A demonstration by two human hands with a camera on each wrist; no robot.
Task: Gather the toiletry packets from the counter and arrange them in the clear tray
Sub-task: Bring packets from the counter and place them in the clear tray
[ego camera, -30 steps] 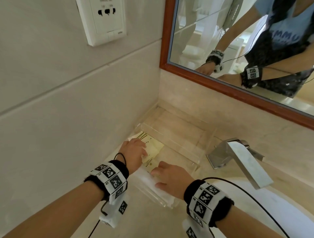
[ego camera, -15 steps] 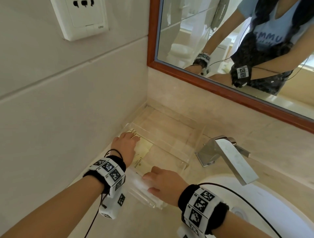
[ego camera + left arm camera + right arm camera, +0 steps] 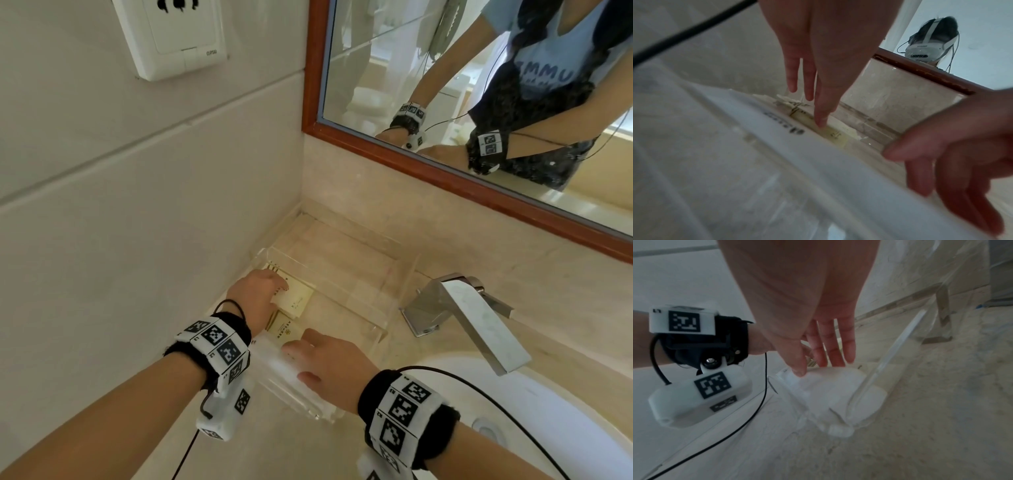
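Observation:
A clear tray (image 3: pixel 381 334) sits in the counter's corner by the wall. My left hand (image 3: pixel 279 284) reaches into it, and its straight fingers press a pale yellow packet (image 3: pixel 297 297) flat; the left wrist view shows a fingertip (image 3: pixel 820 123) on that packet (image 3: pixel 836 135). A second yellow packet (image 3: pixel 286 331) with a printed logo lies just nearer. My right hand (image 3: pixel 298 349) rests with straight fingers on a white packet (image 3: pixel 281 373) at the tray's near end; in the right wrist view the hand (image 3: pixel 824 366) touches the white packet (image 3: pixel 830 394) beside the tray's clear wall (image 3: pixel 890 363).
A chrome faucet (image 3: pixel 472 318) stands right of the tray over a white basin (image 3: pixel 565 428). The tiled wall (image 3: pixel 137 222) closes in on the left with a socket (image 3: pixel 174 34) above. A wood-framed mirror (image 3: pixel 479 85) hangs behind the counter.
My left hand slid toward the tray's far end, then back a little, and the logo packet now shows below it. My right hand stayed on the white packet.

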